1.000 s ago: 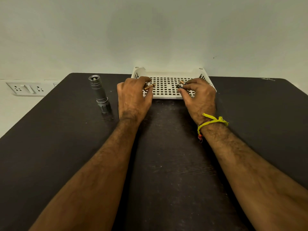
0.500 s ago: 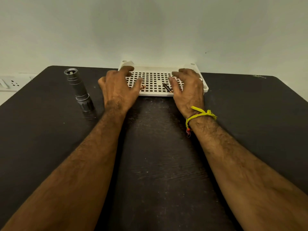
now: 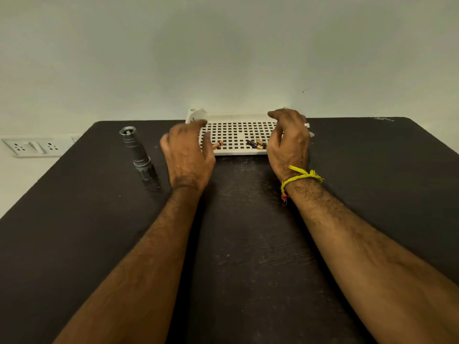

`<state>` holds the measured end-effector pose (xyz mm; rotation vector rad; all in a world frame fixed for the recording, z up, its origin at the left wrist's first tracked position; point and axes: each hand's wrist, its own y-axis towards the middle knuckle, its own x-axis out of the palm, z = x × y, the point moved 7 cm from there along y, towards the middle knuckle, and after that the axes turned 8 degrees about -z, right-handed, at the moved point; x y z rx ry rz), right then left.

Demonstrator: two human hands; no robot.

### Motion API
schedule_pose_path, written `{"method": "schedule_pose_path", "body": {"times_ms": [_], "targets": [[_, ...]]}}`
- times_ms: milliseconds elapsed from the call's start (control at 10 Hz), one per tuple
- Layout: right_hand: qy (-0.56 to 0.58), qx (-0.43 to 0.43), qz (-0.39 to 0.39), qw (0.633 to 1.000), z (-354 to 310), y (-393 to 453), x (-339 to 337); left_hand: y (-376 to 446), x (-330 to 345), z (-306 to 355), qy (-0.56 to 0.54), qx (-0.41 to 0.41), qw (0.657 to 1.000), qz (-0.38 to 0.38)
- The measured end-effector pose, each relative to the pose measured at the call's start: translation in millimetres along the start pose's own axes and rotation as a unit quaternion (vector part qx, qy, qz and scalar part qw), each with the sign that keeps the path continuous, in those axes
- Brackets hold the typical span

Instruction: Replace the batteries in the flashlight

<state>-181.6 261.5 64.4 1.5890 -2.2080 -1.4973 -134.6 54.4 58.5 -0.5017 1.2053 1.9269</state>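
Neither hand grips: left hand (image 3: 187, 155) and right hand (image 3: 288, 142) hover, fingers loosely spread, over the tray (image 3: 238, 130). Batteries (image 3: 258, 144) lie inside; flashlight (image 3: 137, 152) at 9 o'clock. Risk: loose cells rolling, old mixing with new.

Tray (image 3: 238, 119) corners — hidden by hands.

The flashlight (image 3: 138, 153) looks like grey metal with a dull sheen, ribbed and knurled along its body. The tray (image 3: 238, 131) is white plastic, matt, pierced by a grid of square holes. The batteries (image 3: 257, 144) have a glossy copper-and-black wrap. The table (image 3: 248, 244) is dark, matt, with a fine wood-like grain and pale specks. A yellow thread (image 3: 301, 175) looks like twisted cloth fibre.
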Motion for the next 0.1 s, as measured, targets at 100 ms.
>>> {"method": "schedule_pose_path", "body": {"times_ms": [100], "targets": [[0.003, 0.01, 0.01, 1.0, 7.3, 1.3, -7.3, -42.1, -14.5, 13.5, -0.015, 0.003, 1.0, 0.001]]}}
